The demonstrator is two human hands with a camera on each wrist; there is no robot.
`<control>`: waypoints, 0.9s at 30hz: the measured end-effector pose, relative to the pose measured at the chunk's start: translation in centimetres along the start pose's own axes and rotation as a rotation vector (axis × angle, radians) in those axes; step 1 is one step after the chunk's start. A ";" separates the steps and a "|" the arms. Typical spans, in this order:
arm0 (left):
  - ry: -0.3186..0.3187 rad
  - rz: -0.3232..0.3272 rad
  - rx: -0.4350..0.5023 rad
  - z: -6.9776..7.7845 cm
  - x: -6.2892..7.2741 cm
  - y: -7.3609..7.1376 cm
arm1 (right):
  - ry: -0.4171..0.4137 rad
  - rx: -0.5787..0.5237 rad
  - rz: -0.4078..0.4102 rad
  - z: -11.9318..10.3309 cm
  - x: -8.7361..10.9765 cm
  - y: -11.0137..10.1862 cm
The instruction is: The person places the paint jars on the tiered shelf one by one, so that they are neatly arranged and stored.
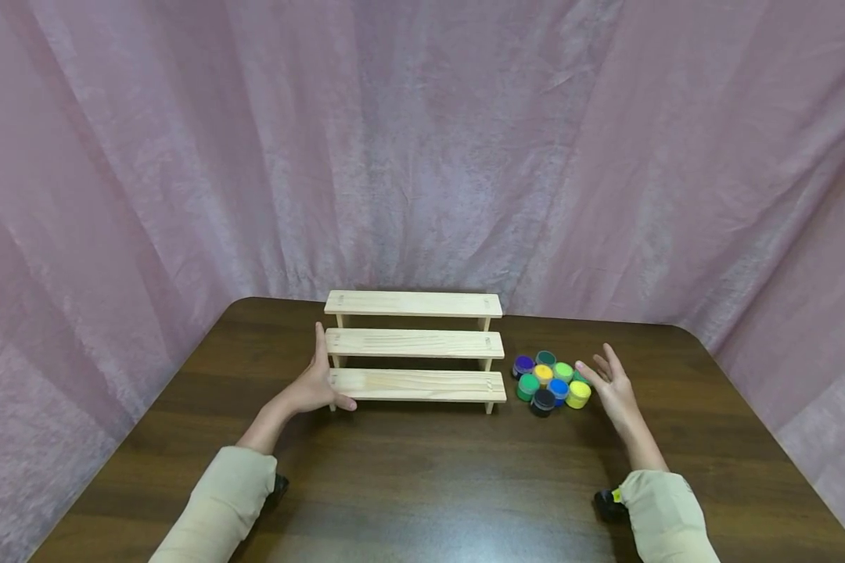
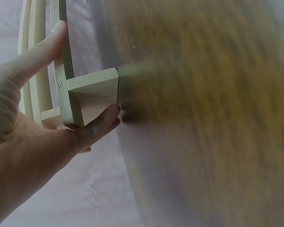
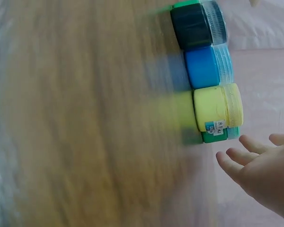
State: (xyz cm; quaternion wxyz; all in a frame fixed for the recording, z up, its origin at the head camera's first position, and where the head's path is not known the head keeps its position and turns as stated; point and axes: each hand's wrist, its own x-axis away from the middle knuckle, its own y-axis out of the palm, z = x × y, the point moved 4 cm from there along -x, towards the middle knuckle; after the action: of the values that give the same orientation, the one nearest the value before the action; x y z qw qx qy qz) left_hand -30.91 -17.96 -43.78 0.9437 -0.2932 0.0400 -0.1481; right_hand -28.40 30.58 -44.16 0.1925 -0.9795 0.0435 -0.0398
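A pale wooden three-tier stand (image 1: 415, 383) is on the dark table. My left hand (image 1: 313, 385) holds its left end at the lowest tier, with the thumb across the front and the fingers along the side; the left wrist view shows the thumb against the step (image 2: 64, 90). To the right of the stand is a cluster of small paint jars with clear lids, among them a yellow jar (image 1: 578, 396), a blue jar (image 1: 558, 393) and a black jar (image 1: 543, 403). My right hand (image 1: 614, 393) hovers just right of them, fingers spread, holding nothing; in the right wrist view it appears apart from the yellow jar (image 3: 210, 109).
The brown wooden table (image 1: 422, 477) has rounded far corners. A pink velvety curtain (image 1: 422, 156) hangs right behind it and along both sides. Green, purple and orange jars stand packed against the others.
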 end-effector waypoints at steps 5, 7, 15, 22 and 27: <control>0.002 -0.021 0.031 -0.4 -0.1 -0.1 | 0.031 -0.103 -0.011 0.3 -0.1 0.0; 0.005 -0.028 0.031 -0.5 -0.1 -0.1 | 0.048 -0.162 -0.015 0.4 -0.1 0.0; -0.013 -0.051 0.031 -0.6 -0.1 -0.1 | 0.105 -0.323 -0.030 1.0 0.4 -0.1; -0.045 -0.065 0.066 -0.8 0.1 -0.1 | 0.121 -0.358 -0.016 1.3 0.9 -0.1; -0.026 -0.074 0.114 -0.8 0.1 -0.1 | 0.128 -0.401 0.026 1.9 1.5 -0.3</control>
State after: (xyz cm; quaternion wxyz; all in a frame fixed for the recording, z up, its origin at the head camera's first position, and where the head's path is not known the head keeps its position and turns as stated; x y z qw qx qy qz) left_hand -31.00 -18.50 -44.35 0.9531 -0.2421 0.0080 -0.1812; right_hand -26.66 31.46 -45.72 -0.0089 -0.9931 0.0752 -0.0898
